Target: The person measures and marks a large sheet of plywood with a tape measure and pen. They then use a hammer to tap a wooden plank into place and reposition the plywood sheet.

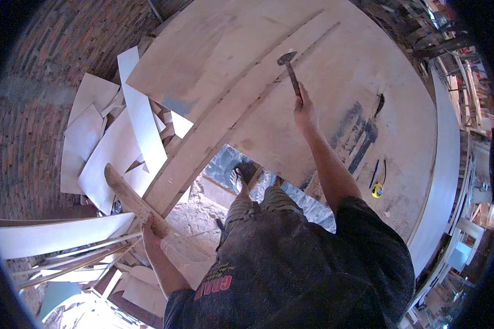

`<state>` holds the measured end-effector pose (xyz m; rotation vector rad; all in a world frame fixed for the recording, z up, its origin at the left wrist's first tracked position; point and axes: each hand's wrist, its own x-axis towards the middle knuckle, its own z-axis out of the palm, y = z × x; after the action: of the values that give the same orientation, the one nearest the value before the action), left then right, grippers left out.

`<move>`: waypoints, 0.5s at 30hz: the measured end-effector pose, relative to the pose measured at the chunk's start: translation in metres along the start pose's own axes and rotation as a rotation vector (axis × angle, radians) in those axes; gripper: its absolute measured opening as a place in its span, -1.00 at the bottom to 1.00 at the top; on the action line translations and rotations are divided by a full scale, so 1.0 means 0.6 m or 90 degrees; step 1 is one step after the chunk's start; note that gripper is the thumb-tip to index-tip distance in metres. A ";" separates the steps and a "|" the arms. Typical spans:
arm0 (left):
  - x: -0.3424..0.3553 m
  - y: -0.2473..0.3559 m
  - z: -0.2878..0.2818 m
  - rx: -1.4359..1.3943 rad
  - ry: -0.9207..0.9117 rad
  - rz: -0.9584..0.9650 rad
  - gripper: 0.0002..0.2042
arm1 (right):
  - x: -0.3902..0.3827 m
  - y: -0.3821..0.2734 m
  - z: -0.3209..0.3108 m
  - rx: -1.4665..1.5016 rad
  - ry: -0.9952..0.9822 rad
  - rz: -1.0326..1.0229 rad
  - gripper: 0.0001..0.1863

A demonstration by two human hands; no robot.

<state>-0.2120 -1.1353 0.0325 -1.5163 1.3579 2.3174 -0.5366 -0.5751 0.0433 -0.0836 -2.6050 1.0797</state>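
Observation:
My right hand [303, 111] grips the wooden handle of a hammer [289, 68], whose metal head is raised just above a long plywood strip [241, 107] lying diagonally on a large plywood sheet [324, 66]. My left hand [150, 233] holds a narrow wooden board [133, 200] at the lower left, slanting up and left below the edge of the sheet. My foot in a sandal [240, 178] shows through the gap beneath the sheet.
White offcut panels [112, 145] lie piled against a brick wall [35, 109] at left. A yellow tape measure [376, 189], a blue pencil [374, 174] and a dark tool [379, 104] rest on the sheet at right. Shelving and clutter line the far right.

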 end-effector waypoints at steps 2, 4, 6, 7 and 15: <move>0.002 -0.006 -0.011 -0.015 0.001 -0.003 -0.58 | -0.021 -0.023 -0.001 -0.035 -0.089 0.056 -0.52; 0.007 -0.012 -0.006 -0.021 0.011 0.019 -0.56 | -0.042 -0.031 0.001 -0.079 -0.151 0.080 -0.50; 0.022 -0.014 -0.020 -0.011 0.032 -0.006 -0.54 | -0.058 -0.033 0.009 -0.129 -0.192 0.074 -0.49; 0.027 -0.014 -0.025 -0.006 0.042 -0.018 -0.54 | -0.061 -0.038 0.011 -0.149 -0.197 0.064 -0.49; 0.016 -0.018 -0.010 -0.004 0.043 -0.003 -0.66 | -0.045 -0.032 0.011 -0.129 -0.148 0.017 -0.48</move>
<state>-0.2076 -1.1363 0.0176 -1.6118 1.3607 2.2902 -0.5119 -0.5977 0.0449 -0.0405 -2.9240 0.8757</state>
